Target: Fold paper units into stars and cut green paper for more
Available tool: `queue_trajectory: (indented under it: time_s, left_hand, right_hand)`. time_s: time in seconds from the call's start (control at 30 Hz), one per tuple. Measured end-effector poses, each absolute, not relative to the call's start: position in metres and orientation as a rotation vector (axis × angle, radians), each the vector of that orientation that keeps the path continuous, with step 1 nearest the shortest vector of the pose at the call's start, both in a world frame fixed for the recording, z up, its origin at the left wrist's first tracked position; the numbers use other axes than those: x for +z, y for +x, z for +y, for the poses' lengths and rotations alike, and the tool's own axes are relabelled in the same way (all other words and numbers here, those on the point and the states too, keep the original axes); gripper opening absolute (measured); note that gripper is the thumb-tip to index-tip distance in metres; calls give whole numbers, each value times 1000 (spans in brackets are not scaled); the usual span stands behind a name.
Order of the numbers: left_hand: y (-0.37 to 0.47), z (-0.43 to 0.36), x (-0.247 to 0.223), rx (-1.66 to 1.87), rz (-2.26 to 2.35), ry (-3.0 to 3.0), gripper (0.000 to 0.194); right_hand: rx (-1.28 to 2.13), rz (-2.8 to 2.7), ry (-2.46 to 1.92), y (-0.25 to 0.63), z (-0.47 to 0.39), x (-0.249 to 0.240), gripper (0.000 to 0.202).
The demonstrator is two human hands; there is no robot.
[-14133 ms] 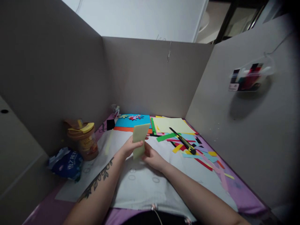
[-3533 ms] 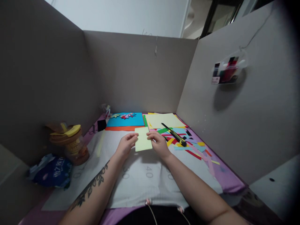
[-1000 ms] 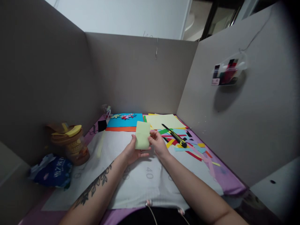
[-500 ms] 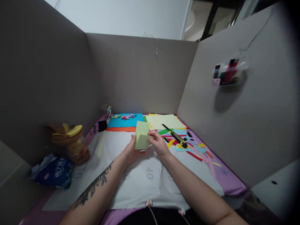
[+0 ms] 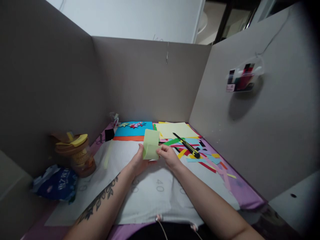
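Observation:
A pale green sheet of paper (image 5: pixel 151 138) is held up over the white cloth, its lower part curled upward into a fold. My left hand (image 5: pixel 140 159) supports it from the left and below, thumb along the left edge. With fingertips pinched, my right hand (image 5: pixel 169 155) grips the right end of the folded-up flap. Both hands are closed on the same paper. To their right, a black and yellow utility knife (image 5: pixel 187 145) lies across coloured paper strips (image 5: pixel 200 159).
Small paper stars (image 5: pixel 135 125) rest on a blue sheet (image 5: pixel 122 131) at the back. Cream sheets (image 5: pixel 175 129) lie beside it. A brown cup with a yellow lid (image 5: pixel 81 155) and a blue packet (image 5: pixel 56 183) stand left. Grey panels (image 5: pixel 150 80) surround the table.
The flap has been lowered a little and now shows a rounder curl. My right hand has slid slightly down along its edge; my left hand barely moved.

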State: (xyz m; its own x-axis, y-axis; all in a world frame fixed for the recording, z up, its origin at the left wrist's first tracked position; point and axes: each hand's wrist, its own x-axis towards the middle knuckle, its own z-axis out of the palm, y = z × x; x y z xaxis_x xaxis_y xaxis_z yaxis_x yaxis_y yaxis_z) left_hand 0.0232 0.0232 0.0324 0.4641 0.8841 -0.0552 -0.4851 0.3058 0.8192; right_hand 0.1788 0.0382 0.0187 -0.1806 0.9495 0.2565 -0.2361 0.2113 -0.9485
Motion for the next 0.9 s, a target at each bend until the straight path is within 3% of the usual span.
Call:
queue_trajectory:
  time_s: [0.47,0.63,0.9]
  left_hand:
    - [23,26,24,943,533,734,67]
    - [21,23,20,919,545,918,46]
    - [22,17,35,937,572,928,50]
  right_hand:
    - [1094,-1466,-1021,175,34,16,24]
    - [1079,-1429,-1070,170,33,13,24]
    - [1251,-1219,-954,163,29,14,27]
